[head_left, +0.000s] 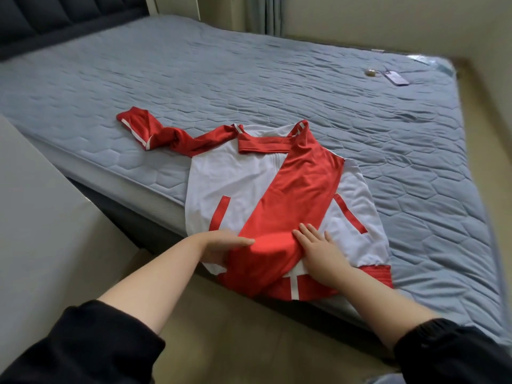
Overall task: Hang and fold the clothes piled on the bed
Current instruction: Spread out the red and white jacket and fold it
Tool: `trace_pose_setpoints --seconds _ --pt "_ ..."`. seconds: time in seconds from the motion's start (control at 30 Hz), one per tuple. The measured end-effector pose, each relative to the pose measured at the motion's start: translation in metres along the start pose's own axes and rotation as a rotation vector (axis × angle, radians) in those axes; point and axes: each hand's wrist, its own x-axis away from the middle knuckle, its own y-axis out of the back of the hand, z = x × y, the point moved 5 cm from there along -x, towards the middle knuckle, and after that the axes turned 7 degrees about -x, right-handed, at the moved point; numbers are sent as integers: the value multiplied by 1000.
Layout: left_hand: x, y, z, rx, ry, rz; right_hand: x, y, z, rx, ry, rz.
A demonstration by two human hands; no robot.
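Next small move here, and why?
Probably: left hand lifts off, takes the twisted sleeve and folds it across the jacket. The folded sleeve already lies diagonally over the front, right hand flat on it; the twisted one trails out sideways on the bed.

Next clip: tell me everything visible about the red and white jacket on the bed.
The jacket is a red and white track top in smooth fabric: white body, red collar, hem, pocket trims and white-striped red sleeves. It lies front up at the near edge of the bed, hem overhanging. One sleeve is folded diagonally across the front; the other trails twisted to the side. The left hand touches the folded sleeve's end; the right hand presses flat on it.
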Motion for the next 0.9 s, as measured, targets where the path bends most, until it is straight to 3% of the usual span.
trace_pose_setpoints --seconds 0.1,0.17,0.23,0.3,0.4,0.43,0.5,0.57,0.63,0.7,0.8,0.9 --pt "5 -4 4 -168 58 151 -3 0 3 5 -30 1" --pt "1 1 -2 -22 0 92 0 -1 5 -35 -14 9" --pt "2 3 -15 184 -93 88 5 -1 6 -229 -5 5" --pt "10 -2 -38 275 -225 188 9 5 2 -642 -96 -24" --pt "22 -12 -81 401 -440 313 10 16 -26 -1551 -417 -118" --pt "20 -14 -92 416 -479 261 10 17 -34 -1801 -504 -146" --pt "12 -15 -104 244 -539 -13 11 21 -50 -2025 -621 -209" --pt "4 -22 -109 -167 -582 -230 13 20 -57 -2033 -651 -230" --pt "-8 -33 -107 -644 -580 -303 12 16 -57 -1966 -627 -187" --pt "-19 -43 -105 -1008 -579 -335 11 12 -53 -1730 -626 -97" --pt "-30 -49 -108 -1227 -568 -428 11 12 -46 -1233 -614 88" --pt "-36 -49 -115 -1364 -563 -494 9 12 -35 -837 -481 259"
